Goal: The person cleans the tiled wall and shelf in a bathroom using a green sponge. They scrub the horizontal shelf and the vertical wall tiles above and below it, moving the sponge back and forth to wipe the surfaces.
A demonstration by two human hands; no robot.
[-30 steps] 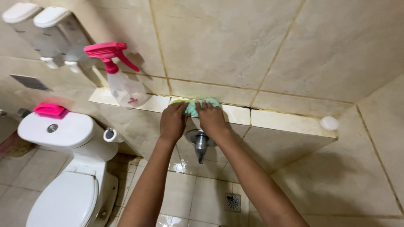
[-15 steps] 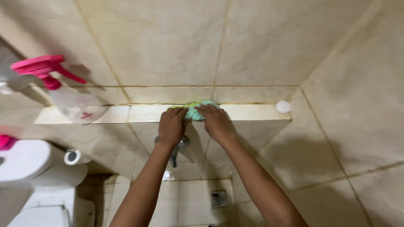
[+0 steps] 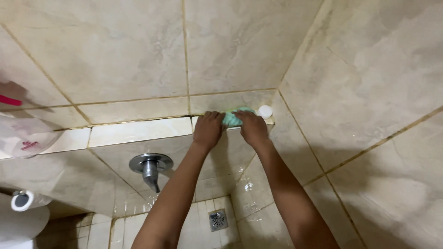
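Head view: both my hands pressing one green cloth [image 3: 233,117] on the tiled ledge [image 3: 138,131].
Left hand [image 3: 208,130]: fingers curled down on the cloth.
Right hand [image 3: 251,128]: same grip.
Place: ledge's right end, beside a white cap [image 3: 265,111].
Progress: corner under the cloth now; ledge toward the spray bottle [image 3: 27,136] looks dull, I can't tell if wiped.

cloth [image 3: 233,118]: soft green fabric | ledge [image 3: 138,131]: glossy glazed tile | valve [image 3: 150,167]: shiny metal
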